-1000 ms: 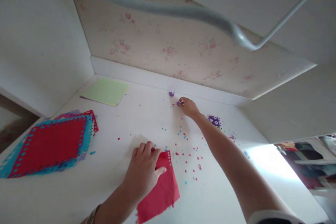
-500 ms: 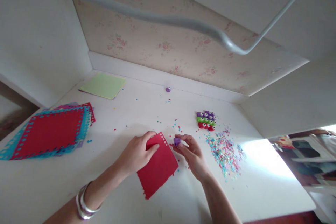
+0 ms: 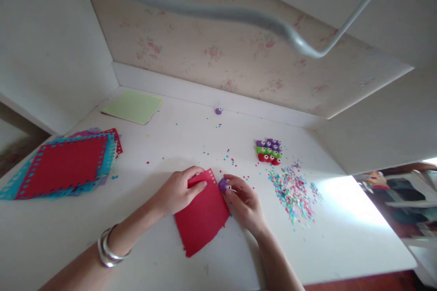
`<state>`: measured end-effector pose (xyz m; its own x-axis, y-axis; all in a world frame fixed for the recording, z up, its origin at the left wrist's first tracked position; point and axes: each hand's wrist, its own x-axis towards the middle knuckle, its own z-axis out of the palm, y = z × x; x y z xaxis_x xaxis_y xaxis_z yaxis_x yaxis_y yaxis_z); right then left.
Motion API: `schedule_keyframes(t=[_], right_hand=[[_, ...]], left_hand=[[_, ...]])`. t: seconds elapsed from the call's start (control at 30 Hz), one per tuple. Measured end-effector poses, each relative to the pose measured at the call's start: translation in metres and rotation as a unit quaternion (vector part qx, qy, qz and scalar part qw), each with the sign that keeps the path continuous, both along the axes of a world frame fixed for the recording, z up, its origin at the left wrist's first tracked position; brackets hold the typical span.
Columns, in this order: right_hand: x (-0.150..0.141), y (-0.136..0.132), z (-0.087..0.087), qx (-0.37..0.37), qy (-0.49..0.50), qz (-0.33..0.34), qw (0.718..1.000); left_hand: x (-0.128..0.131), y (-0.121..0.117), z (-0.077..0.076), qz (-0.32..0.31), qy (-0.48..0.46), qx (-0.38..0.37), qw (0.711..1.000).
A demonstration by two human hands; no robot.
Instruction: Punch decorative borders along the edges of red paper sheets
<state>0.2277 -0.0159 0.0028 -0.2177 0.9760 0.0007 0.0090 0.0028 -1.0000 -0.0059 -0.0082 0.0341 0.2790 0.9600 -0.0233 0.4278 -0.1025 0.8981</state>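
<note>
My left hand (image 3: 178, 191) pinches a red sheet of paper (image 3: 203, 220) by its upper left edge, thumb on top. A short row of punched holes runs along the sheet's upper right corner, and its lower edges are notched. Between the fingers and thumb of my right hand (image 3: 246, 202) sits a small purple craft punch (image 3: 223, 185) with a googly eye. The punch is at the sheet's right edge, by the end of the row of holes; whether paper is inside its slot I cannot tell.
Several red, green and purple eyed punches (image 3: 269, 151) stand grouped beside a heap of paper confetti (image 3: 295, 193). Another purple punch (image 3: 218, 111) is near the back wall. Punched red and blue sheets (image 3: 68, 161) are stacked at left, behind them pale green paper (image 3: 133, 107).
My right hand has brought the purple punch left to the red sheet's edge and turned it, so its eye now shows. My left hand keeps hold of the sheet.
</note>
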Motion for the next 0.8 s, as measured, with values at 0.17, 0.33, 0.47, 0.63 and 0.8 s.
schedule_keyframes(t=[0.17,0.33,0.47,0.63,0.8], right_hand=[[0.0003,-0.0003,0.0032,0.003,0.009,0.018,1.000],[0.0016,-0.0007,0.0032,0.019,-0.002,0.034,0.999],[0.0010,-0.0007,0.0045,0.017,-0.021,0.027,0.999],[0.0007,-0.0005,0.0073,-0.013,-0.007,0.012,1.000],[0.0016,-0.0006,0.0081,-0.031,0.000,0.006,1.000]], left_hand=[[-0.0002,0.0001,-0.0028,-0.001,-0.003,0.004,1.000],[-0.0011,0.0002,-0.0013,-0.008,0.006,0.013,1.000],[-0.0006,-0.0001,-0.0014,-0.009,0.000,0.013,1.000],[0.0003,-0.0006,-0.0025,-0.008,0.002,0.011,1.000],[0.0003,-0.0007,-0.0022,-0.007,0.007,0.011,1.000]])
